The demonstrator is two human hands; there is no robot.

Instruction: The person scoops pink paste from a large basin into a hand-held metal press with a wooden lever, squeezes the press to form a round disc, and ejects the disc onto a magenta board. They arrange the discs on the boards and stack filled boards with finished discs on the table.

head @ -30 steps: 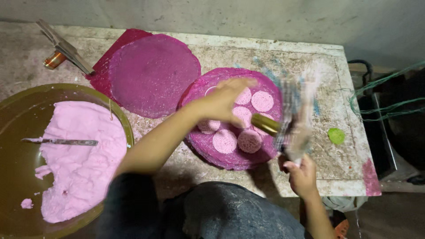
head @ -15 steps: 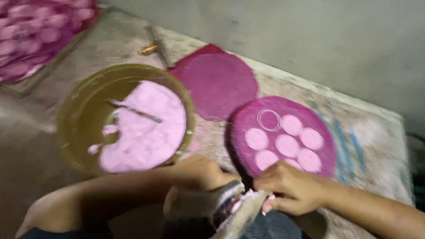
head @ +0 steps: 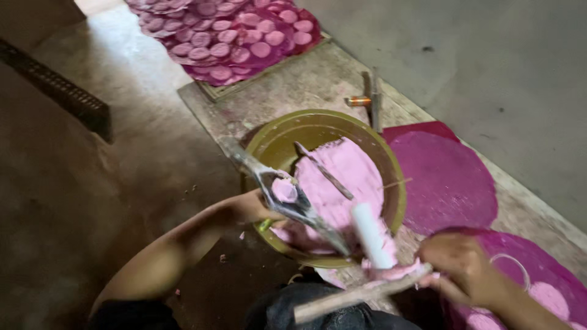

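- Since half a second ago the view has swung left and the hands have drawn apart: the left hand [head: 254,208] now sits at the near rim of the bowl, where before both hands met over a tool at the bottom edge.
- Right hand [head: 468,269], nearest the camera at lower right: fingers curled together around the end of a wooden stick [head: 361,293] smeared with pink dough; the stick runs left and towards the camera.
- White cylinder [head: 372,235] stands tilted just above the stick, its base in the pink smear; whether it is joined to the stick I cannot tell.
- Left hand: fingers closed on a thin metal tool [head: 287,198] with a blurred blade; a small round of pink dough [head: 284,190] lies on it. Exact finger positions are hidden by the tool.
- Olive-green bowl [head: 269,143], beyond the hands: holds a slab of pink dough [head: 342,177] with a knife [head: 324,171] lying across it.
- Right of the bowl: a bare magenta round mat [head: 446,180]; a second mat [head: 544,275] under the right hand carries a wire ring [head: 510,272] and pale pink discs [head: 550,299].
- Behind the bowl: a small metal tool with an orange end [head: 367,101] on the stone slab [head: 306,79].
- Farthest, top: a tray of many pink discs on magenta mats [head: 238,33].
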